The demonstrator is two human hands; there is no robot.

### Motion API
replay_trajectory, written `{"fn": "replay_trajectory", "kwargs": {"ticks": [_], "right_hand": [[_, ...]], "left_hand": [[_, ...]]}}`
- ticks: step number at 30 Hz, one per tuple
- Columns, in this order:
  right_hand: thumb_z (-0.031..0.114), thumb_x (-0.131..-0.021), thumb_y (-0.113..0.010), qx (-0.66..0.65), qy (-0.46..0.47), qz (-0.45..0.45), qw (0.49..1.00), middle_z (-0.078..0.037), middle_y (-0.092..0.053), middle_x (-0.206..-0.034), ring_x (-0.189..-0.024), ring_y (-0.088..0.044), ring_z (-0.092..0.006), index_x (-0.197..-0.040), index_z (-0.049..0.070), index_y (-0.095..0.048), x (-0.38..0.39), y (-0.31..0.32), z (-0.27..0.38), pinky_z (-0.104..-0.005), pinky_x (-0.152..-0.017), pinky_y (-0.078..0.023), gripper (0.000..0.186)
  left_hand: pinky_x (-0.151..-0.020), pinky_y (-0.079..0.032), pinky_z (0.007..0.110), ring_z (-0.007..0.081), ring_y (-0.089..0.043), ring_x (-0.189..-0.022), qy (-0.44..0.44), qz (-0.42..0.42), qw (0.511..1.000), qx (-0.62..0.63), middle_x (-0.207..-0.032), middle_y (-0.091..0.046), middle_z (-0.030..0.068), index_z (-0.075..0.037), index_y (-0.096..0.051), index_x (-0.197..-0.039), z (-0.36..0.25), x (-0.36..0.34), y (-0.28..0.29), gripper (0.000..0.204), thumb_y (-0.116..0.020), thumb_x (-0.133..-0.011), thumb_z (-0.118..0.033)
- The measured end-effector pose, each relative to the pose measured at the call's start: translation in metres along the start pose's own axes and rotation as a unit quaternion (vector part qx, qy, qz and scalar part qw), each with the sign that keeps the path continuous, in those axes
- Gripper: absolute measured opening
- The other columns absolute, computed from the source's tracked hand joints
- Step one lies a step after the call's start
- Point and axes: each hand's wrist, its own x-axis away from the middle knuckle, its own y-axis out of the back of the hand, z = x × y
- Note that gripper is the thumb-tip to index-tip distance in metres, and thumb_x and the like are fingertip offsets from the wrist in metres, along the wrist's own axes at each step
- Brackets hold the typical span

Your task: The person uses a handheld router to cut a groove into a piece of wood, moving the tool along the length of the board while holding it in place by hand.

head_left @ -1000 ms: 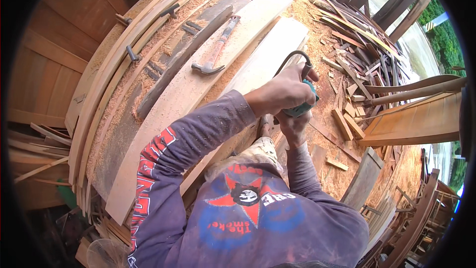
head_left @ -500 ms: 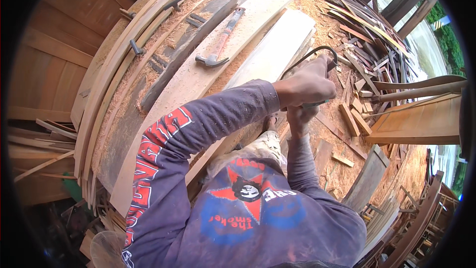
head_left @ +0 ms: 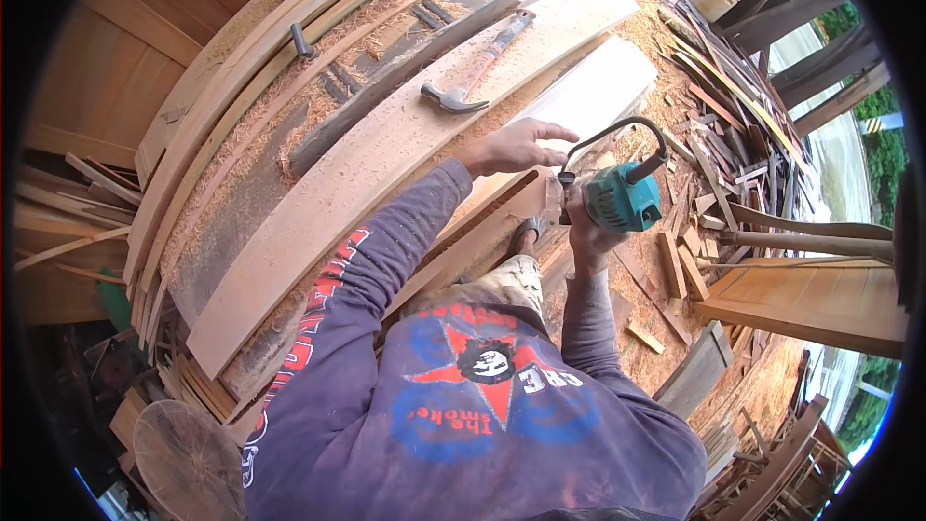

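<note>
One teal-and-black cylindrical power tool [head_left: 622,201] is gripped in the right hand [head_left: 588,238] near the smooth pale wooden plank [head_left: 606,85], and its looped black cord [head_left: 617,124] could catch on the empty, loose-fingered left hand [head_left: 511,147] nearby if the tool were swung sharply away.

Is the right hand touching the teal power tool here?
Touching: the head view shows the right hand closed around the near side of the teal power tool.

1 hammer [head_left: 475,68] on plank [head_left: 381,159]; power tool [head_left: 622,199] to right (scrap wood [head_left: 715,106] farther right).
</note>
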Motion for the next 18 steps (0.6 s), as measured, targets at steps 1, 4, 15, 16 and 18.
{"fn": "replay_trajectory", "kwargs": {"ticks": [1,4,15,16,18], "right_hand": [[-0.007,-0.078,-0.077,0.000,-0.009,0.009,1.000,-0.005,-0.071,-0.088,-0.076,-0.067,-0.0140,-0.097,-0.001,-0.068,0.002,-0.002,0.002,-0.0298,-0.074,-0.056,0.023],[-0.007,-0.080,-0.079,0.021,-0.008,0.042,0.999,-0.004,-0.068,-0.094,-0.077,-0.066,-0.0133,-0.113,-0.002,-0.063,0.007,-0.013,0.006,-0.0282,-0.070,-0.056,0.037],[-0.006,-0.080,-0.074,0.024,-0.015,0.055,0.998,-0.007,-0.069,-0.091,-0.081,-0.065,-0.0166,-0.109,-0.004,-0.063,0.006,-0.028,0.010,-0.0342,-0.081,-0.055,0.031],[-0.006,-0.080,-0.074,0.011,-0.023,0.050,0.998,-0.008,-0.069,-0.091,-0.081,-0.065,-0.0173,-0.110,-0.004,-0.062,0.006,-0.030,0.012,-0.0351,-0.083,-0.055,0.033],[-0.005,-0.080,-0.073,-0.007,-0.028,0.043,0.999,-0.009,-0.069,-0.095,-0.085,-0.066,-0.0192,-0.114,-0.005,-0.060,0.009,-0.031,0.010,-0.0378,-0.089,-0.055,0.037]], "left_hand": [[-0.115,-0.040,0.039,0.0282,-0.054,-0.136,-0.013,-0.035,0.999,-0.028,-0.145,-0.060,0.0180,-0.005,-0.063,-0.140,0.001,-0.005,0.000,0.047,-0.071,-0.096,-0.022],[-0.106,-0.048,0.038,0.0289,-0.064,-0.122,-0.005,-0.193,0.979,-0.059,-0.131,-0.068,0.0202,-0.001,-0.067,-0.131,-0.008,-0.008,0.008,0.044,-0.071,-0.095,-0.024],[-0.088,-0.052,0.042,0.0322,-0.068,-0.096,-0.022,-0.190,0.969,-0.155,-0.099,-0.070,0.0168,-0.006,-0.075,-0.115,0.017,0.025,-0.006,0.035,-0.074,-0.091,-0.032],[-0.086,-0.052,0.043,0.0328,-0.070,-0.094,-0.032,-0.194,0.963,-0.182,-0.096,-0.072,0.0179,-0.006,-0.077,-0.112,0.017,0.015,-0.009,0.032,-0.073,-0.091,-0.030],[-0.086,-0.052,0.044,0.0332,-0.071,-0.094,-0.021,-0.146,0.970,-0.195,-0.095,-0.073,0.0188,-0.006,-0.077,-0.112,0.015,-0.008,-0.009,0.030,-0.072,-0.091,-0.027]]}}
